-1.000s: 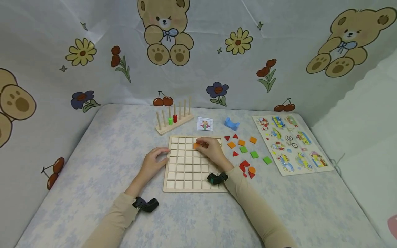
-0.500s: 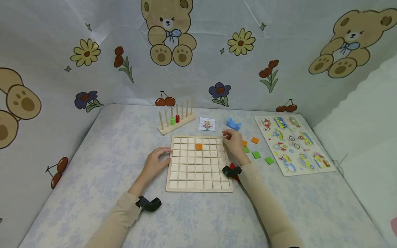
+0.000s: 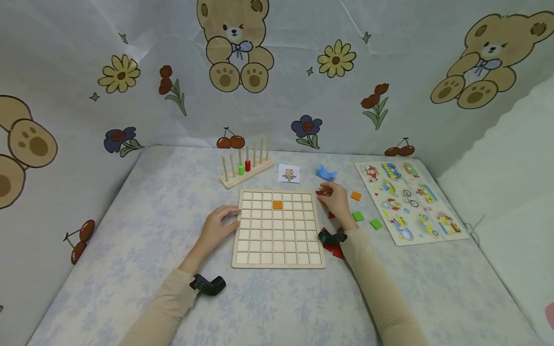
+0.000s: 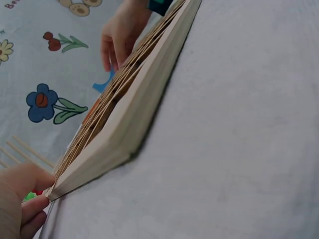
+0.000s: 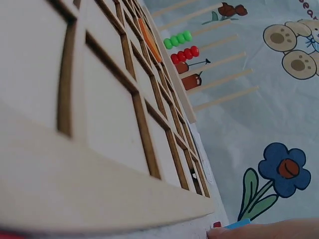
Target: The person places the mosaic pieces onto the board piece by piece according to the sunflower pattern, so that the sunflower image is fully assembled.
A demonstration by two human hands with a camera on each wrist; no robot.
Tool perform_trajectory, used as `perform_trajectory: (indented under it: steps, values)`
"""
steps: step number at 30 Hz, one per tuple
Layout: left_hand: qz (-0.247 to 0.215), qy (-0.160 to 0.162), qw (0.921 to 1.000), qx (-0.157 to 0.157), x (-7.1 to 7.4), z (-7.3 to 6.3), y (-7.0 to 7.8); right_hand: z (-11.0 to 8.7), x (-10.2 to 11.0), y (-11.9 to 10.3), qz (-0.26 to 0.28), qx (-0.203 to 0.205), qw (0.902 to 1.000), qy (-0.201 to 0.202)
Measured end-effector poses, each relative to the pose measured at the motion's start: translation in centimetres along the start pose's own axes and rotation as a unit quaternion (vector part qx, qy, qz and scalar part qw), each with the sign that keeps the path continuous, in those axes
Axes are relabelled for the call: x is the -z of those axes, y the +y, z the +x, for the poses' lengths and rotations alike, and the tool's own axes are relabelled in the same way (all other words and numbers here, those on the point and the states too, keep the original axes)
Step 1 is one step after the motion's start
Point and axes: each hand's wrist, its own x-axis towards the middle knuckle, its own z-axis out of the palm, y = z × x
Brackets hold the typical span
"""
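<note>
A square wooden grid board (image 3: 278, 228) lies on the table, with an orange square tile (image 3: 277, 205) in one upper cell. My left hand (image 3: 218, 228) rests its fingertips against the board's left edge; in the left wrist view the fingers (image 4: 32, 177) touch near a corner. Past the upper right corner, my right hand (image 3: 336, 201) has its bent fingertips at a small red triangle tile (image 3: 319, 192). A fingertip shows beside a red piece (image 5: 217, 224) in the right wrist view. Whether the fingers pinch it cannot be made out.
Right of the board lie red pieces (image 3: 337, 252), green tiles (image 3: 376, 224) and an orange tile (image 3: 356, 195). Behind it stand a peg rack (image 3: 246, 174) with green and red beads, a picture card (image 3: 289, 173) and a blue curved piece (image 3: 326, 173). A picture board (image 3: 411, 199) lies far right.
My right hand has let go of the orange tile, now in a cell, and moved right off the board to the red triangles. My left hand has stayed at the board's edge.
</note>
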Motion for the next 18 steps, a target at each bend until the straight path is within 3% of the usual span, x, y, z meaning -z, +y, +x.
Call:
perform_trajectory:
  steps: [6,10,14,18]
  values:
    - [0.017,0.002,0.9997,-0.016,0.2,0.0,-0.1,-0.4,-0.4,-1.6,0.025,0.013,0.9996,-0.010]
    - [0.029,0.016,0.9991,-0.026,0.1,0.0,-0.5,-1.0,-1.5,-3.6,0.048,0.048,0.9942,-0.084]
    - [0.028,0.015,0.9992,-0.026,-0.1,0.1,-0.7,-1.7,-3.2,-4.8,0.055,0.088,0.9819,-0.158]
    - [0.011,-0.001,0.9998,-0.015,-0.1,0.2,-0.6,-2.2,-4.3,-4.9,0.055,0.095,0.9792,-0.170]
